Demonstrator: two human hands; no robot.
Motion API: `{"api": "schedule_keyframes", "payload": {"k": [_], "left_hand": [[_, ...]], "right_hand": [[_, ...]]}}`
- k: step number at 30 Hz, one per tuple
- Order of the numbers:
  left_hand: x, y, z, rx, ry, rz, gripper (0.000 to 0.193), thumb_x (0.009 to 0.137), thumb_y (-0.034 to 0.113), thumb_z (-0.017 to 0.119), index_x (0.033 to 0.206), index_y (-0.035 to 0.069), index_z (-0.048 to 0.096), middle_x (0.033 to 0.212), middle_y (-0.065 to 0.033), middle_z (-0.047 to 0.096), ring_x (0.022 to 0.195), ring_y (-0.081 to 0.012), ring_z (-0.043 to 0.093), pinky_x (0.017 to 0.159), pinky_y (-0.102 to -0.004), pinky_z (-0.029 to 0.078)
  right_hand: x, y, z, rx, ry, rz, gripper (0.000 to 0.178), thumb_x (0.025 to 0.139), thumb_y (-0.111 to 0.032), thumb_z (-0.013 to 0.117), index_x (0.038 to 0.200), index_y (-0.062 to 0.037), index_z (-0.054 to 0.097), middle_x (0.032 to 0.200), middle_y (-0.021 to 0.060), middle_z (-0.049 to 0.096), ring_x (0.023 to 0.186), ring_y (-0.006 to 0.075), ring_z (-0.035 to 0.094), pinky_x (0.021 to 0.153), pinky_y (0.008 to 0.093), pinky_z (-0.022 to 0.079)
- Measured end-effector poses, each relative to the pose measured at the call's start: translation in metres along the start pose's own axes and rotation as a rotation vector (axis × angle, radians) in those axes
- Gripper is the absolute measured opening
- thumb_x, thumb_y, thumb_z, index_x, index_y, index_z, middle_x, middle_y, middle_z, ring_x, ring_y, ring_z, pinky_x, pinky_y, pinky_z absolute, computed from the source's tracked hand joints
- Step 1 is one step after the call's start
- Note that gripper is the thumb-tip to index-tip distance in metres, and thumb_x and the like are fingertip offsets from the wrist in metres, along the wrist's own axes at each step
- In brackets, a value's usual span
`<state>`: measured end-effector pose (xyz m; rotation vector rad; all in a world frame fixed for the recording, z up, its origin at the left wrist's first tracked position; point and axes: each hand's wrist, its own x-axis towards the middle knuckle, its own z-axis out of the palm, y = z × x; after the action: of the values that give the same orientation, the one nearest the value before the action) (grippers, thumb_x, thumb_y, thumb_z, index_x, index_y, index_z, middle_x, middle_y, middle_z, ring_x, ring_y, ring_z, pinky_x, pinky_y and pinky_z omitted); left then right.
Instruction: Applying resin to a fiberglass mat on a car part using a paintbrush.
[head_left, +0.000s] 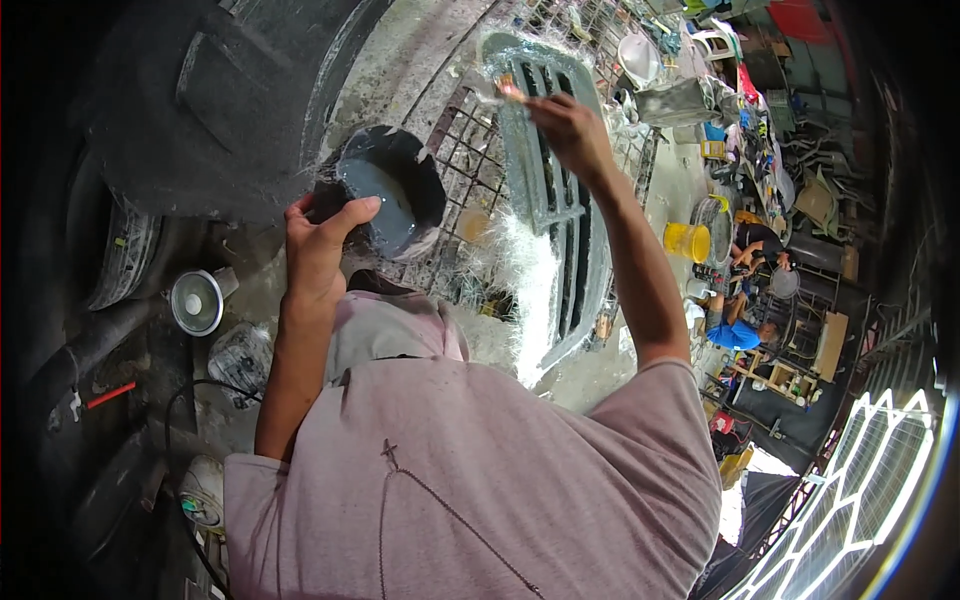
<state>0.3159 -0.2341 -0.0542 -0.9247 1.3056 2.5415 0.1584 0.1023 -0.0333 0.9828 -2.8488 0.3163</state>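
Note:
In my left hand (318,250) is a dark, rough-rimmed pot (430,185), tilted toward me, with a thumb over its near edge. A greyish liquid (392,205) lies inside it. My right hand (568,132) is closed round a paintbrush (512,90), whose bristles meet the upper left part of a long grey vented panel (512,135). Slats with dark gaps run along this panel, and its surface looks wet in places. Loose white fibres, like glass fibre matting (528,285), fringe its lower left edge.
A rusty metal grid (468,140) stretches beneath the panel. To the left looms a large dark moulded part (230,120), above a round white-rimmed object (197,303). On the right stand a yellow bucket (686,241) and clutter, with a person in blue (735,330) farther off.

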Motion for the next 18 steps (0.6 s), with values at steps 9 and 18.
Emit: {"api": "schedule_keyframes", "payload": {"k": [9,18], "left_hand": [[0.003,-0.001,0.007,0.013,-0.015,0.006,0.069,0.064,0.005,0.088,0.117,-0.003,0.044,0.102,-0.0106,0.064,0.088,-0.0149,0.063,0.083,-0.0286,0.053],[-0.002,0.004,0.003,-0.002,-0.032,0.013,0.051,0.065,0.003,0.086,0.107,0.0,0.058,0.096,-0.0076,0.067,0.082,-0.0143,0.064,0.079,-0.0289,0.054]], "right_hand": [[-0.012,-0.03,-0.043,0.054,0.091,0.111,0.016,0.088,-0.013,0.069,0.103,-0.0133,0.074,0.092,0.0034,0.071,0.076,0.0213,0.069,0.064,0.0334,0.056],[-0.095,-0.056,-0.005,-0.101,-0.066,0.047,0.032,0.083,-0.008,0.069,0.115,-0.0119,0.069,0.105,0.0027,0.07,0.084,0.019,0.066,0.07,0.0332,0.046]]}}
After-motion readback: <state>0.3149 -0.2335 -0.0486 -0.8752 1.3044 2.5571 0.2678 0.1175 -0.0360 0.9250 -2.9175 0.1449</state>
